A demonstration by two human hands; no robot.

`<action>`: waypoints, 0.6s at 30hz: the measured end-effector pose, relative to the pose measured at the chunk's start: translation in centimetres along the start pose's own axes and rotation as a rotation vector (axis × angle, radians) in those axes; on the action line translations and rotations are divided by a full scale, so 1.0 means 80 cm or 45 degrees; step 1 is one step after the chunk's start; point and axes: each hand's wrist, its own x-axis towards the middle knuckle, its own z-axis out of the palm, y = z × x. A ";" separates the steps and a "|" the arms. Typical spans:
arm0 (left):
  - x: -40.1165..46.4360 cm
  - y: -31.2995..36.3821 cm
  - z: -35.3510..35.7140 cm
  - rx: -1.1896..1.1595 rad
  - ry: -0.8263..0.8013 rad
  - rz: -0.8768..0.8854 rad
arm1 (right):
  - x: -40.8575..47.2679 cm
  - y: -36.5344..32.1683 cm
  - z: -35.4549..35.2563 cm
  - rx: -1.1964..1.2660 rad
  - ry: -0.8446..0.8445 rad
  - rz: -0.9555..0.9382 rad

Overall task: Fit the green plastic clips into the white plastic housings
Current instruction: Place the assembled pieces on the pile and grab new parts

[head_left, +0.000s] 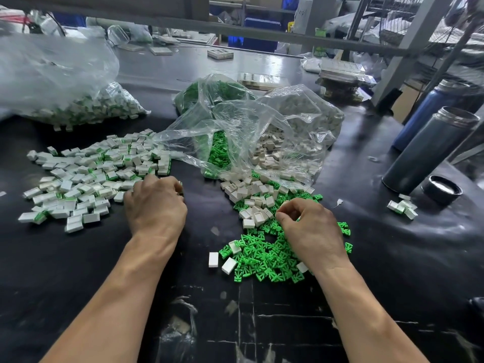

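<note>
Black worktable [78,284], grey shelving frame [262,32]

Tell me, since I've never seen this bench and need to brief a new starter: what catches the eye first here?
The bright pile of green clips on the black table, under the right hand, stands out first. To the left, by the left hand, spreads a broad heap of white housings, many showing green. Behind both, clear plastic bags spill more clips and housings, and two dark flasks stand at the right.
</note>
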 end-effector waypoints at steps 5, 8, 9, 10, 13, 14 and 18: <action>-0.017 0.025 0.001 -0.427 -0.095 0.194 | 0.000 -0.003 -0.008 -0.071 -0.143 0.005; -0.035 0.042 0.009 -0.572 -0.266 0.286 | -0.001 -0.005 -0.007 -0.161 -0.196 0.010; -0.039 0.044 0.012 -0.580 -0.302 0.326 | -0.002 -0.005 -0.007 -0.175 -0.195 0.012; -0.042 0.046 0.015 -0.583 -0.332 0.360 | -0.002 -0.005 -0.006 -0.185 -0.190 0.012; -0.047 0.051 0.019 -0.581 -0.419 0.438 | -0.003 -0.007 -0.004 -0.201 -0.183 -0.004; -0.047 0.052 0.019 -0.564 -0.447 0.465 | -0.002 -0.007 -0.003 -0.201 -0.184 -0.009; -0.050 0.055 0.020 -0.472 -0.499 0.514 | -0.003 -0.006 -0.001 -0.194 -0.163 -0.026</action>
